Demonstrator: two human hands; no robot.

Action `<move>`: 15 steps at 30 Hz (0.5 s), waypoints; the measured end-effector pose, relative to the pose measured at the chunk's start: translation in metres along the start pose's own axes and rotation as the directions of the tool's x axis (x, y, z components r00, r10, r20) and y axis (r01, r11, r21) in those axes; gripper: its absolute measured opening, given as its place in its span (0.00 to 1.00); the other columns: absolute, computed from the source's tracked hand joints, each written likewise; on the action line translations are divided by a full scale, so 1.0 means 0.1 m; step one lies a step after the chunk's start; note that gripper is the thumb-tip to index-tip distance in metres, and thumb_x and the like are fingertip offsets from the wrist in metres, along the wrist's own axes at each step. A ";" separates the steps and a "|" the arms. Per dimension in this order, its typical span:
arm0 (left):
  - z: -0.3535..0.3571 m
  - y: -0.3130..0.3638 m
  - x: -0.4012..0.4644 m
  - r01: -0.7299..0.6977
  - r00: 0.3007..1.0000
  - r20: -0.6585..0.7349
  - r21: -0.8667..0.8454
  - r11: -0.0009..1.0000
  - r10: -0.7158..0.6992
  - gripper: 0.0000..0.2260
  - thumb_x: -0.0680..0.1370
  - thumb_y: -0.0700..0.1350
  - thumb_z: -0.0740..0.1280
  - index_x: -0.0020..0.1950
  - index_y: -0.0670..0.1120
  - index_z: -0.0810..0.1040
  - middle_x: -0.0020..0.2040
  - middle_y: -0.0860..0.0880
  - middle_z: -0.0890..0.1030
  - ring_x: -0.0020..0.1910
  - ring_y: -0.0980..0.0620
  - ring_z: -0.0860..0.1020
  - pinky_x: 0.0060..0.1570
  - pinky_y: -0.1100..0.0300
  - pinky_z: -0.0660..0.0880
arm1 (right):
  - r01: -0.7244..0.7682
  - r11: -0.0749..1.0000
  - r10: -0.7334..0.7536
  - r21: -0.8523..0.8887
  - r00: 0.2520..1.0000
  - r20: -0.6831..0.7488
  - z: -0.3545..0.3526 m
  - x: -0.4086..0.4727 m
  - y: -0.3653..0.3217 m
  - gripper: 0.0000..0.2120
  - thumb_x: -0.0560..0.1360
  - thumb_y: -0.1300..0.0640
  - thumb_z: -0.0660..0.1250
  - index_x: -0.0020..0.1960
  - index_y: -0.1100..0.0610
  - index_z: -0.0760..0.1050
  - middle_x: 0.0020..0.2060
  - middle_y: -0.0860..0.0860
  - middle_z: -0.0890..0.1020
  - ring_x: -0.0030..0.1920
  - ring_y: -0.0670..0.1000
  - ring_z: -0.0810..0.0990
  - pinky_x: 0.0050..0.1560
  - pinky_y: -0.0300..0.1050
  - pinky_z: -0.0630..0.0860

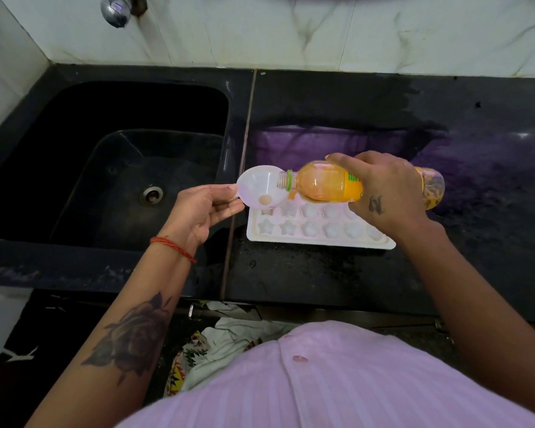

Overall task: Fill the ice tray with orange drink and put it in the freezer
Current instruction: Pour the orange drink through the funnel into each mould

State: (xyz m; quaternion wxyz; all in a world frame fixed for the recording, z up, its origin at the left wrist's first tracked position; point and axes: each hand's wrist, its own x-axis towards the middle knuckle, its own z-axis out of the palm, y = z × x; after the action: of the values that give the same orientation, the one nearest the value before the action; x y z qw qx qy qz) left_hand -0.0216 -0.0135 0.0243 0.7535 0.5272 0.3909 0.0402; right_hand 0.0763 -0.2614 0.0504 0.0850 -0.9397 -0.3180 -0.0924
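Observation:
A white ice tray [318, 239] with star and round moulds lies on the black counter, just right of the sink. My left hand [203, 210] pinches the tab of a white funnel [257, 186] held over the tray's far left corner. My right hand [380, 188] grips a clear bottle of orange drink [325, 185], laid almost flat, its open neck resting inside the funnel. A little orange liquid shows at the funnel's hole. The moulds that I can see look pale; the bottle and my right hand hide the tray's far row.
A deep black sink [121, 168] with a drain fills the left side, with a chrome tap [116, 10] above it. The black counter [445, 273] is wet around the tray. A marble-tiled wall stands behind. Crumpled cloths lie below the counter edge.

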 end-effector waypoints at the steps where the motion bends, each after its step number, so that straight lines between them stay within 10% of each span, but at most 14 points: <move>1: 0.00 0.00 0.00 -0.002 1.000 -0.001 0.005 1.000 0.002 0.02 0.73 0.33 0.68 0.43 0.38 0.80 0.41 0.42 0.83 0.34 0.52 0.84 0.32 0.64 0.79 | -0.001 1.000 0.001 -0.002 1.000 0.001 0.00 0.00 0.00 0.32 0.67 0.61 0.72 0.68 0.47 0.68 0.53 0.56 0.80 0.52 0.60 0.76 0.52 0.52 0.70; 15: 0.01 0.00 -0.01 0.000 1.000 0.001 0.002 1.000 0.000 0.02 0.73 0.32 0.68 0.43 0.37 0.80 0.36 0.44 0.84 0.34 0.52 0.84 0.32 0.64 0.79 | -0.006 1.000 0.006 0.000 1.000 0.012 -0.03 0.01 0.00 0.32 0.68 0.62 0.72 0.68 0.46 0.68 0.53 0.56 0.80 0.52 0.60 0.76 0.52 0.51 0.70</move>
State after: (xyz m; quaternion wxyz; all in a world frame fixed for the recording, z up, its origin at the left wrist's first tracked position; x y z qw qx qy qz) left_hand -0.0215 -0.0151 0.0249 0.7531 0.5280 0.3904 0.0394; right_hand 0.0764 -0.2614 0.0532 0.0833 -0.9412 -0.3157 -0.0867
